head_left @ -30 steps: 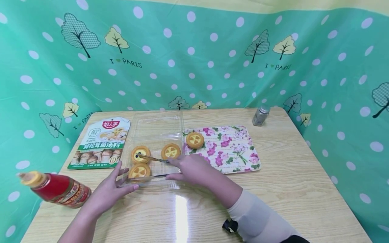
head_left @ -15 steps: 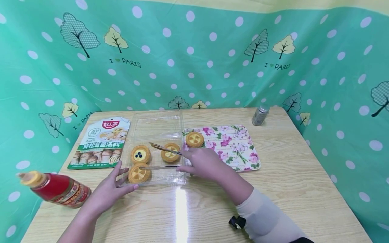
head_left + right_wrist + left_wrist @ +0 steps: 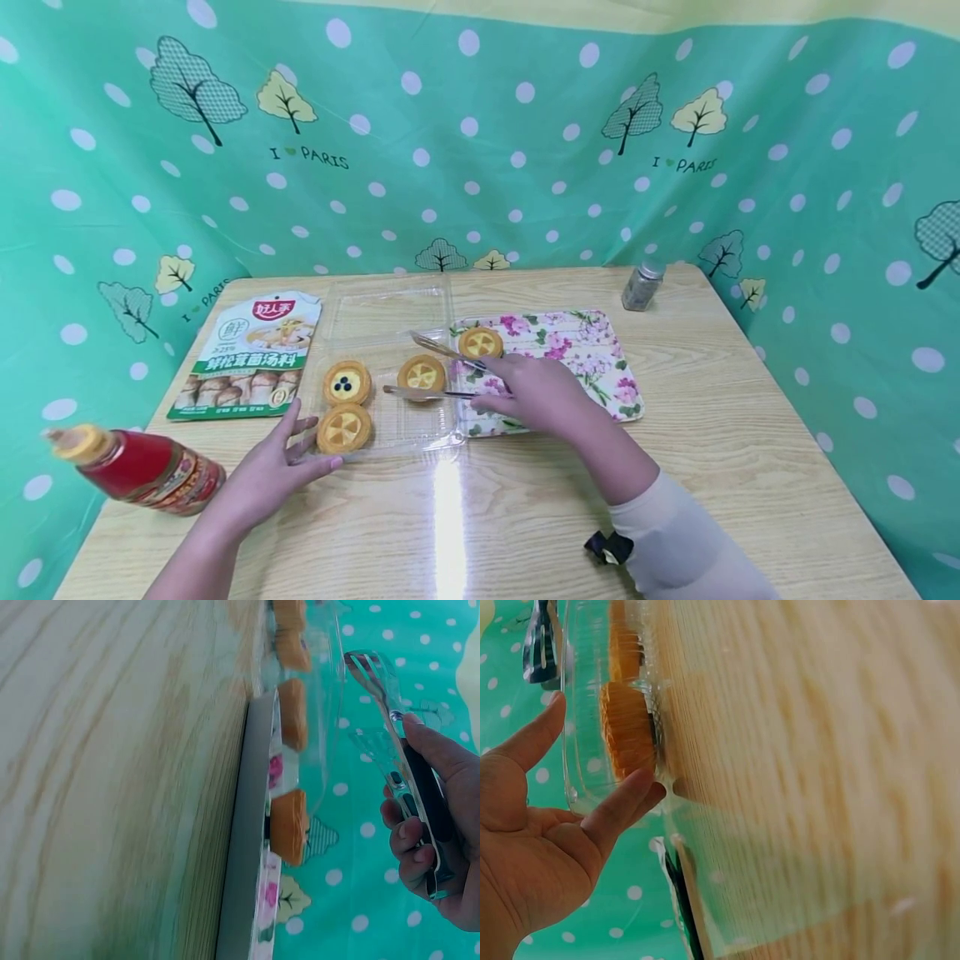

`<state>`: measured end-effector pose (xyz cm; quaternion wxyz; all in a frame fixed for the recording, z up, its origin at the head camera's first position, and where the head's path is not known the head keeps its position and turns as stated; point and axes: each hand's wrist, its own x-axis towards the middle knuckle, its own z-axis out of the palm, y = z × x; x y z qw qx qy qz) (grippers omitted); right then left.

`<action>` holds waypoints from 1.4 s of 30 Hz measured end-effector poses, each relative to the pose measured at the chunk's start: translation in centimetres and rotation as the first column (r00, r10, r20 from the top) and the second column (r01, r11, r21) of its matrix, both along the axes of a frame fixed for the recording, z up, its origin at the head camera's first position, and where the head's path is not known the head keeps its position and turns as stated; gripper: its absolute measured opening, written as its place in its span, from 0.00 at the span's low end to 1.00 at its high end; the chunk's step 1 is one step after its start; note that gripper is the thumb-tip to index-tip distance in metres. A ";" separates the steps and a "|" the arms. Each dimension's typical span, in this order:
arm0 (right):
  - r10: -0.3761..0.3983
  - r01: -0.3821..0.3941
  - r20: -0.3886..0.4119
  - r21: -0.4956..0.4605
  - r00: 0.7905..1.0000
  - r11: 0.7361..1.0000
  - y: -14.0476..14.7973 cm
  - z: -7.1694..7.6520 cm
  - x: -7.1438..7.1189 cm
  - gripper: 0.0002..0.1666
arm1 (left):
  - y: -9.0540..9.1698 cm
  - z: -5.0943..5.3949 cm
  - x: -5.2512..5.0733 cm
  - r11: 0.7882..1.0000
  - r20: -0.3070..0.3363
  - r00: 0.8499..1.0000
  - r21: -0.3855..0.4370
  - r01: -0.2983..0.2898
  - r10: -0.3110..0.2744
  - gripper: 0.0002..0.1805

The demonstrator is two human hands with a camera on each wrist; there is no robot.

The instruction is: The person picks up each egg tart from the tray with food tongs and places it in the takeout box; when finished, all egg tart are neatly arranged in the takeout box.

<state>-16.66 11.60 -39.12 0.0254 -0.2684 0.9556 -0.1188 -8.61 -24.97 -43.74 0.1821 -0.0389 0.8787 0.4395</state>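
In the head view, my left hand [image 3: 281,467] rests at the near left corner of a clear plastic clamshell box [image 3: 405,429]. Its thumb and fingers lie spread along the walls, also in the left wrist view. My right hand [image 3: 528,392] grips metal tongs [image 3: 420,787] with dark handles. The tongs' arms stand apart with nothing between them, their tips over the box's right half. Inside the box are a tart with dark berries [image 3: 347,383], a tart with a cross-cut top [image 3: 345,429] and another such tart [image 3: 422,377].
A flowered tray [image 3: 555,350] lies right of the box, with one tart [image 3: 480,344] at its left end. A mushroom seasoning pouch [image 3: 247,354] lies left, a red sauce bottle [image 3: 150,471] stands near my left arm, and a small jar [image 3: 643,286] stands at the back right.
The tongs have let go of the berry-topped tart, which stays in the box's back left. My right hand has drawn the tongs away to the right. The left hand has stayed put.
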 end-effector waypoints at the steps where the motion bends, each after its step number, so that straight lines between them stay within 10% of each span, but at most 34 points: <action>1: -0.009 0.009 0.002 -0.002 1.000 1.000 0.3 0.0 0.0 0.43 | 0.0 0.0 0.0 1.000 0.000 1.000 0.002 -0.001 0.001 0.68; 42: -0.223 0.221 0.085 0.030 0.971 0.975 8.1 -2.0 -1.3 0.45 | 0.1 0.1 0.0 1.000 0.004 1.000 -0.012 -0.005 0.005 0.68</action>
